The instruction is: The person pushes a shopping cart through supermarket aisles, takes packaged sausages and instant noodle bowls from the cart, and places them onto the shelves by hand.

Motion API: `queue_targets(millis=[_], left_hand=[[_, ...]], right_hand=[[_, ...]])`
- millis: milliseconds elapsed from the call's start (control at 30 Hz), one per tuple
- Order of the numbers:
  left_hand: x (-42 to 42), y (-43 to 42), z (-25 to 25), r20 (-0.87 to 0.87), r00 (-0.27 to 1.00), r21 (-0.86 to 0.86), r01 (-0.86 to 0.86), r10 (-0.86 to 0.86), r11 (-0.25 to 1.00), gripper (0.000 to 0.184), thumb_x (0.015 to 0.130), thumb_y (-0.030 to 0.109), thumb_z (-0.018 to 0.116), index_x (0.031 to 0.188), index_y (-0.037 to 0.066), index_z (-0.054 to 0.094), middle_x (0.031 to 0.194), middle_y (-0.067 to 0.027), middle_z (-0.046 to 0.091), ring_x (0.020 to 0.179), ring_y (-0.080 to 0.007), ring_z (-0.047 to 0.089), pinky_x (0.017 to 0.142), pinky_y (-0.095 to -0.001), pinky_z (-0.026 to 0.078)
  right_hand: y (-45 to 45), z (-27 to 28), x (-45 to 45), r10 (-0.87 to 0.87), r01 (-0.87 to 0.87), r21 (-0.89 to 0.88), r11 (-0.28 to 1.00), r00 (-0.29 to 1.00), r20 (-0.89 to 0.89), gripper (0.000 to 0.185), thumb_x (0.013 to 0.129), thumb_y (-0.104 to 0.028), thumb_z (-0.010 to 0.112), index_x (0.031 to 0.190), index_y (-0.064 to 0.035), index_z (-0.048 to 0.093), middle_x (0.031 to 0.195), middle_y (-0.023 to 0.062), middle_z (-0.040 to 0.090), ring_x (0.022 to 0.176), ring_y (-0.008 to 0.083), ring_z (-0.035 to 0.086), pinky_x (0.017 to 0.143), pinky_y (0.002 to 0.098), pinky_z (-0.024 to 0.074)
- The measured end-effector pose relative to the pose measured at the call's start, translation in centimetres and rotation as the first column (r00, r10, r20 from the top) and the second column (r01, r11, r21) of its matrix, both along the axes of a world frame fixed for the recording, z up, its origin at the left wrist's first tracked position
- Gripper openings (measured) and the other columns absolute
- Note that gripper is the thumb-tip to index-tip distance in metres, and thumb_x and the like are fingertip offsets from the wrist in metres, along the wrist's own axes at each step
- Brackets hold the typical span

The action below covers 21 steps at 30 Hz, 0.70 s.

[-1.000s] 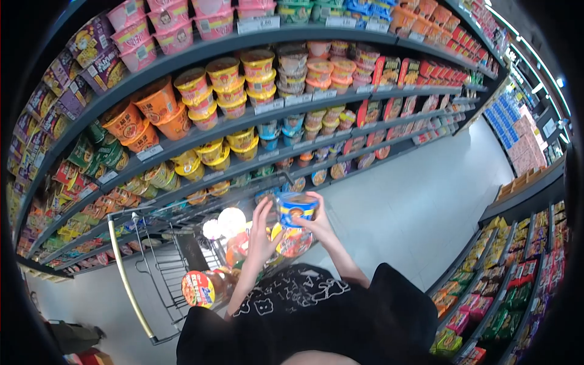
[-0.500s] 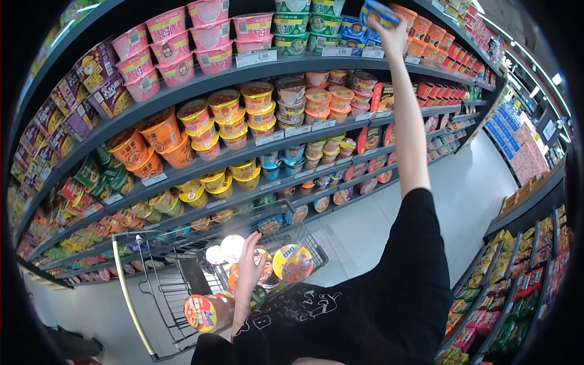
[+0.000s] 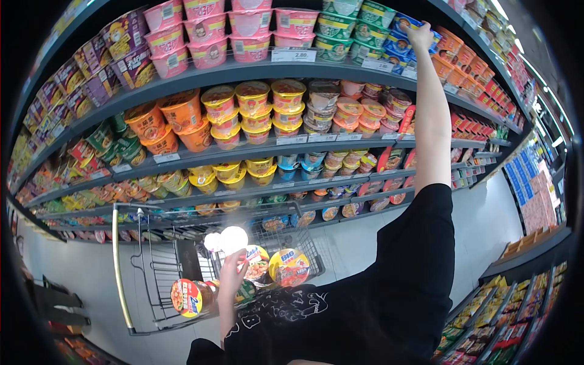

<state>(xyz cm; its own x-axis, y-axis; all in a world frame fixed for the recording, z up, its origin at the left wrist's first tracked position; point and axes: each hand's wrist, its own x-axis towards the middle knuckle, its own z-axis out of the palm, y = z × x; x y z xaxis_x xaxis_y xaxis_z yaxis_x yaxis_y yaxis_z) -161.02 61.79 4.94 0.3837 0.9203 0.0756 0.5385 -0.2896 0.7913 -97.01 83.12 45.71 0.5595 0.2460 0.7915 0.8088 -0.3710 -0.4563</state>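
My right hand is stretched up to the top shelf, its fingers closed around a blue instant noodle cup. This cup sits at the top of the blue stack, between green cups and orange cups. Low over the shopping cart, my left hand hangs with loosely bent fingers, holding nothing that I can see. Beside it in the cart are a noodle bucket with a white and red lid, a yellow-lidded "BIG" bucket and another bucket lying tilted.
Shelves of stacked noodle cups curve along the front, with pink cups at upper left and yellow-lidded cups below. A price label is on the shelf edge. Snack racks stand at lower right. Another person's legs show at lower left.
My right hand has lowered the blue cup from above the shelf onto the blue stack. The left hand's fingers have curled somewhat. The view has shifted, so the shelves appear further right.
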Motion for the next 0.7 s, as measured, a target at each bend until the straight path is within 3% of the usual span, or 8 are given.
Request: queue_targets(millis=[200, 367, 400, 433, 467, 500, 600, 700], left_hand=[[-0.4, 0.4, -0.7, -0.085, 0.995, 0.078, 0.057, -0.050, 0.995, 0.035, 0.073, 0.007, 0.059, 0.107, 0.002, 0.051, 0.093, -0.0153, 0.059, 0.084, -0.0265, 0.058, 0.073, -0.0332, 0.045], [-1.3, -0.1, -3.4, -0.231, 0.966, -0.116, 0.091, -0.116, 0.989, 0.045, 0.073, 0.017, 0.060, 0.114, 0.004, 0.046, 0.092, -0.0176, 0.059, 0.083, -0.0311, 0.057, 0.074, -0.0346, 0.044], [-1.6, -0.2, -3.9, -0.315, 0.937, -0.239, 0.077, -0.153, 0.968, 0.047, 0.073, 0.020, 0.060, 0.116, 0.005, 0.045, 0.091, -0.0180, 0.059, 0.082, -0.0316, 0.058, 0.074, -0.0348, 0.044], [-1.8, -0.3, -4.6, -0.339, 0.923, -0.249, 0.100, -0.184, 0.963, 0.048, 0.073, 0.022, 0.060, 0.116, 0.004, 0.045, 0.091, -0.0180, 0.059, 0.082, -0.0316, 0.058, 0.074, -0.0347, 0.045], [-2.0, -0.3, -5.2, -0.360, 0.907, -0.255, 0.127, -0.216, 0.959, 0.049, 0.074, 0.024, 0.061, 0.116, 0.004, 0.045, 0.091, -0.0181, 0.059, 0.082, -0.0316, 0.058, 0.074, -0.0345, 0.045], [-2.2, -0.3, -6.0, -0.328, 0.917, -0.299, 0.125, -0.225, 0.946, 0.050, 0.074, 0.024, 0.061, 0.116, 0.004, 0.045, 0.093, -0.0177, 0.060, 0.084, -0.0305, 0.058, 0.074, -0.0342, 0.045], [-3.0, -0.5, -8.5, -0.259, 0.941, -0.299, 0.137, -0.219, 0.944, 0.047, 0.075, 0.021, 0.061, 0.115, 0.001, 0.045, 0.095, -0.0156, 0.060, 0.087, -0.0238, 0.059, 0.075, -0.0325, 0.046], [-3.5, -0.8, -10.9, -0.009, 0.978, -0.536, 0.171, -0.208, 0.827, 0.042, 0.076, 0.018, 0.059, 0.112, 0.000, 0.047, 0.099, -0.0134, 0.059, 0.083, -0.0205, 0.059, 0.071, -0.0306, 0.046]], right_hand=[[1.3, -4.2, -0.1, -0.086, -0.038, 0.377, 0.925, 0.948, 0.307, 0.091, 0.059, -0.050, 0.068, 0.121, 0.0053, 0.032, 0.112, 0.0265, 0.044, 0.109, 0.0370, 0.039, 0.093, 0.0414, 0.0286], [-5.8, -19.7, -15.5, 0.568, -0.515, 0.549, 0.658, 0.819, 0.088, 0.052, 0.075, -0.015, 0.059, 0.116, 0.0054, 0.033, 0.113, 0.0187, 0.042, 0.104, 0.0245, 0.042, 0.091, 0.0347, 0.0305], [-7.8, -24.2, -19.4, 0.664, -0.587, 0.530, 0.612, 0.745, 0.059, 0.043, 0.076, -0.009, 0.057, 0.111, 0.0037, 0.036, 0.108, 0.0148, 0.043, 0.102, 0.0206, 0.042, 0.090, 0.0314, 0.0323], [-9.3, -30.4, -22.7, 0.568, -0.467, 0.460, 0.755, 0.816, -0.104, 0.040, 0.076, -0.007, 0.055, 0.111, 0.0019, 0.037, 0.107, 0.0137, 0.044, 0.101, 0.0199, 0.043, 0.089, 0.0312, 0.0326], [-11.6, -35.9, -26.2, 0.661, -0.543, 0.385, 0.746, 0.674, -0.329, 0.040, 0.075, -0.006, 0.055, 0.111, 0.0008, 0.038, 0.106, 0.0133, 0.045, 0.101, 0.0219, 0.043, 0.090, 0.0330, 0.0318], [-14.2, -40.1, -30.3, 0.570, -0.533, 0.217, 0.818, 0.697, -0.435, 0.039, 0.075, -0.010, 0.056, 0.109, 0.0003, 0.040, 0.106, 0.0137, 0.046, 0.101, 0.0244, 0.043, 0.091, 0.0341, 0.0313], [-21.0, -53.1, -36.2, 0.516, -0.782, -0.056, 0.621, 0.461, -0.722, 0.057, 0.069, -0.024, 0.067, 0.112, 0.0024, 0.041, 0.112, 0.0202, 0.047, 0.107, 0.0299, 0.044, 0.091, 0.0341, 0.0331], [-26.1, -55.6, -39.4, 0.373, -0.818, -0.267, 0.510, 0.490, -0.788, 0.066, 0.063, -0.029, 0.071, 0.112, 0.0042, 0.042, 0.109, 0.0232, 0.048, 0.102, 0.0336, 0.048, 0.087, 0.0368, 0.0377]])
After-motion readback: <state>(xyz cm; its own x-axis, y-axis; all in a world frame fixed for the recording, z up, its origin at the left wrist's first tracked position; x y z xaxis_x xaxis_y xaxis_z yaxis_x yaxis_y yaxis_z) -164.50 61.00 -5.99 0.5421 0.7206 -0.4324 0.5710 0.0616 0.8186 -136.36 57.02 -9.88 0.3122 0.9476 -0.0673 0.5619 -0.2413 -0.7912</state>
